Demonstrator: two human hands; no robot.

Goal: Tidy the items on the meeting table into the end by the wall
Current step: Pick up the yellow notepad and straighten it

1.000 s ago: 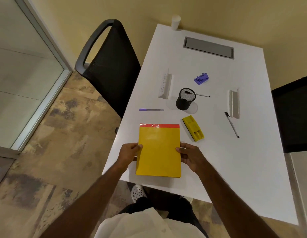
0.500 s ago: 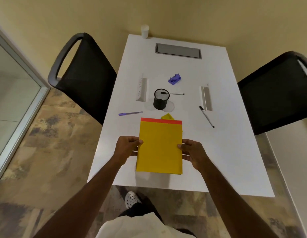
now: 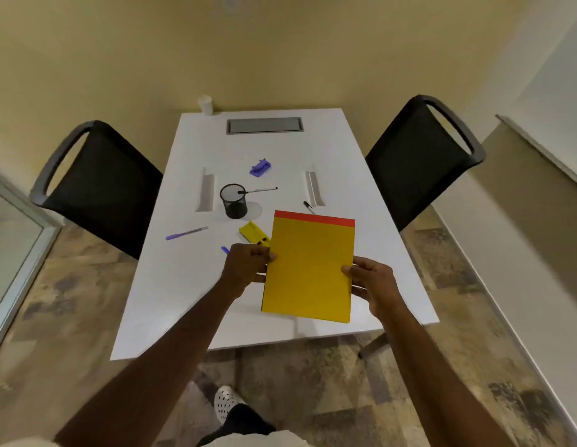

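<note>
Yellow pad (image 3: 309, 269): you had lifted it off the table (image 3: 171, 285), left hand (image 3: 246, 266) and right hand (image 3: 372, 282) each clamped on an edge; ready for carrying wallward.

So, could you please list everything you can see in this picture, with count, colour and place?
Table: one, white, far end at the wall.
Notepad: one, yellow with red top strip, held over the table's near right part.
Pen cup: one, black mesh, table centre.
Pens: purple on the left; black-capped beside the cup; another partly behind the notepad.
Yellow case: one, left of the notepad.
Purple clip: one, beyond the cup.
Name plates: two, white, left and right.
Cable hatch: one, grey, far end.
Paper cup: one, white, far left corner.
Chairs: two, black, left, right.
Shoe: one, white.
Left hand, right hand: grip the notepad's sides.
</note>
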